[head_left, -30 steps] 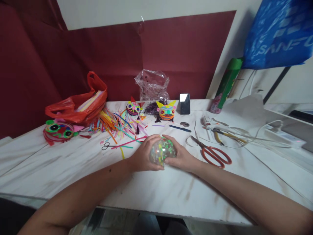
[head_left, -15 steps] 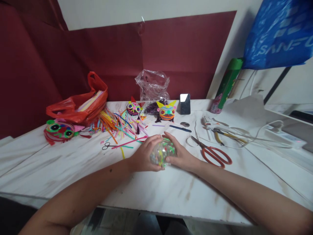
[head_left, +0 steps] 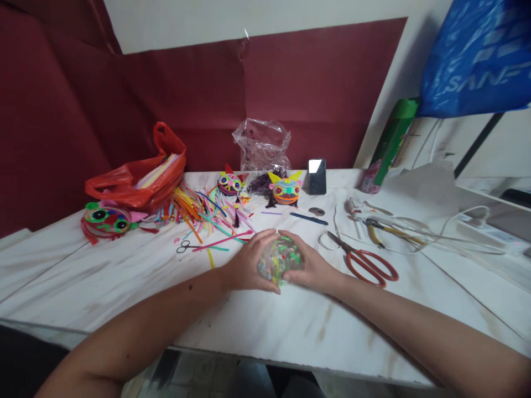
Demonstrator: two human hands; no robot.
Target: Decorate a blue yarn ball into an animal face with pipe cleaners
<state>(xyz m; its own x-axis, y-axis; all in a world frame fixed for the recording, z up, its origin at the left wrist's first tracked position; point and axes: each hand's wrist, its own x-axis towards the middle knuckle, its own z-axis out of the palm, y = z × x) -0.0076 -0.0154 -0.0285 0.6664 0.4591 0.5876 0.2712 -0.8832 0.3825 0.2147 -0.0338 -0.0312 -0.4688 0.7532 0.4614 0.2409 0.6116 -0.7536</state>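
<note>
A clear ball (head_left: 280, 260) filled with bits of coloured paper sits between my two hands over the white table (head_left: 124, 276). My left hand (head_left: 248, 265) cups its left side with the fingers curled over the top. From the right, my right hand (head_left: 312, 266) wraps it, thumb underneath. Both hands grip the ball together near the table's middle.
Red-handled scissors (head_left: 365, 261) lie just right of my hands, with pliers and a white cable (head_left: 448, 226) beyond. Small black scissors (head_left: 185, 247) and coloured paper strips (head_left: 207, 213) lie to the left. Decorated balls (head_left: 284, 190), a red bag (head_left: 136, 177), a clear bag and a phone (head_left: 317, 176) stand behind.
The ball has turned a little between my hands, and the fingers have shifted on it. The view has drifted slightly to the left.
</note>
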